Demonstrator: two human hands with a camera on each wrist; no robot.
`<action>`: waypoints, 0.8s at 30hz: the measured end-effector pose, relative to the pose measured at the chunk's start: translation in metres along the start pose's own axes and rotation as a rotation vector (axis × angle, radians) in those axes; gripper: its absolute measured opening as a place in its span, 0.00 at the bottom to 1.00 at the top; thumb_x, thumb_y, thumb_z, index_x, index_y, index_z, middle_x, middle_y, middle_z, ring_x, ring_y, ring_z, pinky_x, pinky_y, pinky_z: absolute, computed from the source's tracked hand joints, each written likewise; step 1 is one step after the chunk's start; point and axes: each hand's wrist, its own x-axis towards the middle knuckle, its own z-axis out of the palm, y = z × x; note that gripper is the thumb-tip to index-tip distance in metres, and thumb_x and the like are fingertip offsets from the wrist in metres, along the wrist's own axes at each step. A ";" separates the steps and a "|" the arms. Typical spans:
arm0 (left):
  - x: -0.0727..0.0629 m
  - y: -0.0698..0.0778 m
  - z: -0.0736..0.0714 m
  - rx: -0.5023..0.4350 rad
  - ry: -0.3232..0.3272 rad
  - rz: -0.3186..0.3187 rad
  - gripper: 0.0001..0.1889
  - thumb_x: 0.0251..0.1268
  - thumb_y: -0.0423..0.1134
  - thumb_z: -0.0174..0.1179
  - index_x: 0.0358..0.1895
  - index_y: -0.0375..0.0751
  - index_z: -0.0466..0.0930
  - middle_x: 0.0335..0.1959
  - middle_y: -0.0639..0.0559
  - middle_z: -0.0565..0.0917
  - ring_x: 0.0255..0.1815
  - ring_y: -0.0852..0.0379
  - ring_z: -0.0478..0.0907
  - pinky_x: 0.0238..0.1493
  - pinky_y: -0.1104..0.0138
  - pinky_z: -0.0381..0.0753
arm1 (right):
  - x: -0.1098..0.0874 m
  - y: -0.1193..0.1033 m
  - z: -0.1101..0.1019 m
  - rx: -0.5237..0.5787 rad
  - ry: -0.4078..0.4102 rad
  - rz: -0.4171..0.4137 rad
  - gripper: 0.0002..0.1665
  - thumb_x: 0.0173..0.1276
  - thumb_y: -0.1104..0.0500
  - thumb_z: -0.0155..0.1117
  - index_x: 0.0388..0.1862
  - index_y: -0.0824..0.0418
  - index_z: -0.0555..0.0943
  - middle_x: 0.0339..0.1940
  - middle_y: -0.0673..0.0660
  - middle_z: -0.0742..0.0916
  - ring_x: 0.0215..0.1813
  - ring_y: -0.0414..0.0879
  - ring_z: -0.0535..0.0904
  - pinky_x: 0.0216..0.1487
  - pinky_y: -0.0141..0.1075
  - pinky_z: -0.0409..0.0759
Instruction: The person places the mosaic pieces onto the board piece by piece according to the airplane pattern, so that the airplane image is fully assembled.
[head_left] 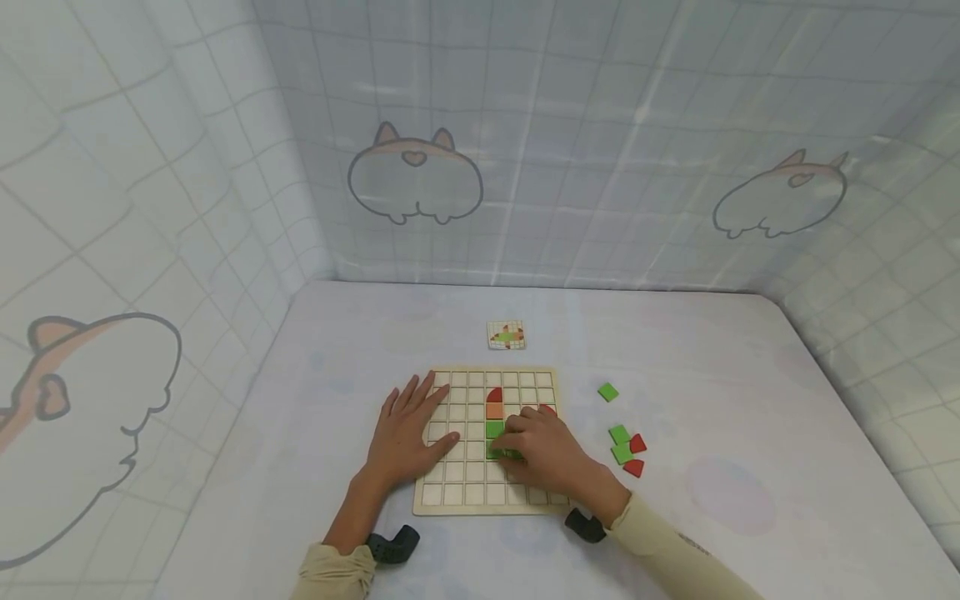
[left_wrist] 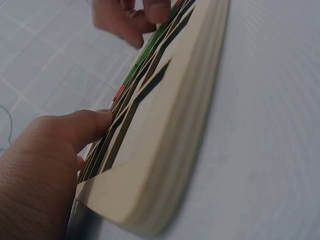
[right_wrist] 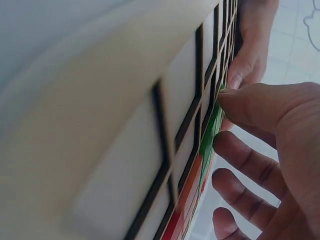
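Observation:
A wooden grid board (head_left: pixel 453 494) lies flat before me, with coloured tiles set in its cells. My left hand (head_left: pixel 405 437) rests spread on its left side, thumb pointing inward over the cells. Near the board's middle, my right hand (head_left: pixel 546 450) has thumb and curled fingers at a green square tile (head_left: pixel 492 451). In the right wrist view the thumb tip meets the green strip (right_wrist: pixel 209 135). Above it in the same column are another green tile (head_left: pixel 495 429), an orange square (head_left: pixel 494 411) and a red quarter-round (head_left: pixel 494 395). The right hand partly hides other pieces, including a red one (head_left: pixel 548 410).
Behind the board lies a small pattern card (head_left: pixel 506 335). To the right are loose green squares (head_left: pixel 619 434) and red quarter-round pieces (head_left: pixel 634 468), with one green square (head_left: pixel 608 392) farther back. Tiled-pattern curtains (head_left: pixel 570 167) surround the table. Black wrist devices (head_left: pixel 394 546) sit by both wrists.

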 end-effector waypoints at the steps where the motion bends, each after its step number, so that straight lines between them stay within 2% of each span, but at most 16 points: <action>1: 0.000 0.000 0.000 0.001 -0.001 0.001 0.41 0.63 0.66 0.54 0.75 0.50 0.63 0.79 0.50 0.54 0.79 0.46 0.45 0.74 0.46 0.42 | -0.004 0.002 -0.001 0.007 0.002 0.017 0.08 0.58 0.52 0.76 0.38 0.45 0.90 0.32 0.42 0.81 0.36 0.40 0.72 0.37 0.33 0.71; 8: 0.001 -0.002 0.002 -0.002 -0.011 -0.004 0.41 0.63 0.67 0.53 0.76 0.51 0.61 0.79 0.51 0.52 0.79 0.46 0.43 0.74 0.47 0.40 | -0.038 0.021 -0.019 0.078 0.025 0.148 0.07 0.56 0.55 0.77 0.35 0.47 0.88 0.30 0.41 0.82 0.32 0.37 0.68 0.32 0.33 0.65; 11: 0.001 -0.003 0.001 -0.001 -0.007 -0.003 0.41 0.63 0.66 0.54 0.76 0.51 0.61 0.79 0.51 0.52 0.79 0.47 0.43 0.74 0.47 0.40 | -0.054 0.028 -0.025 0.061 0.024 0.209 0.08 0.56 0.56 0.76 0.36 0.48 0.89 0.32 0.40 0.83 0.33 0.38 0.68 0.33 0.33 0.66; 18: 0.003 -0.004 0.000 0.003 -0.013 -0.004 0.41 0.63 0.65 0.54 0.76 0.51 0.61 0.79 0.51 0.52 0.79 0.47 0.42 0.74 0.47 0.39 | -0.087 0.038 -0.031 0.015 -0.020 0.338 0.10 0.55 0.50 0.78 0.36 0.47 0.89 0.35 0.40 0.83 0.37 0.38 0.72 0.37 0.36 0.73; 24: 0.002 -0.002 0.002 -0.007 -0.018 -0.010 0.41 0.63 0.65 0.55 0.76 0.51 0.61 0.79 0.51 0.51 0.79 0.47 0.42 0.74 0.47 0.39 | -0.105 0.039 -0.036 0.046 -0.030 0.361 0.09 0.55 0.49 0.78 0.35 0.47 0.89 0.33 0.38 0.82 0.38 0.36 0.74 0.39 0.38 0.77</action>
